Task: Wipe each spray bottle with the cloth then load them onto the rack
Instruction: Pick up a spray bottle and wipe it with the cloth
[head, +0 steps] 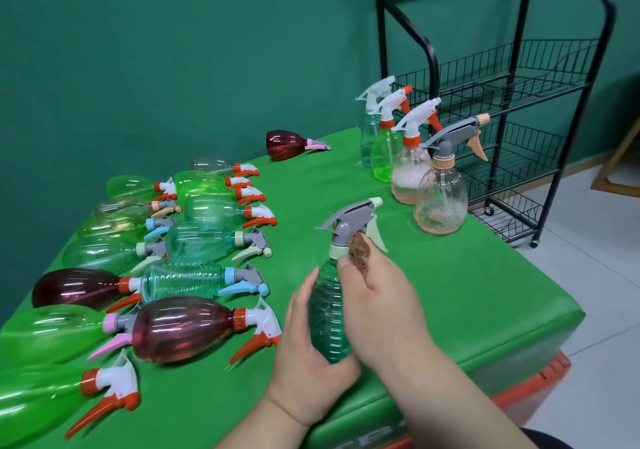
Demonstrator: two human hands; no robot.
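Your left hand grips the teal spray bottle by its ribbed body, upright above the green counter. Your right hand pinches the brown cloth against its neck. Lying bottles crowd the left, and four standing bottles wait beside the black rack.

1. Bright green on the table cover, middle of the frame.
2. Darker green on the wall, upper left.
3. Black on the wire rack, upper right.
4. See-through blue-green with ring lines on the ridged bottle, lower middle; grey top, pale green tip.
5. Brown on the cloth just above.
6. Dark red on the big lying bottle, lower left; orange ring, white and orange trigger.
7. Pale pink on the nearest standing bottle, right of middle; grey and tan top.
8. Orange-red on the box, lower right.
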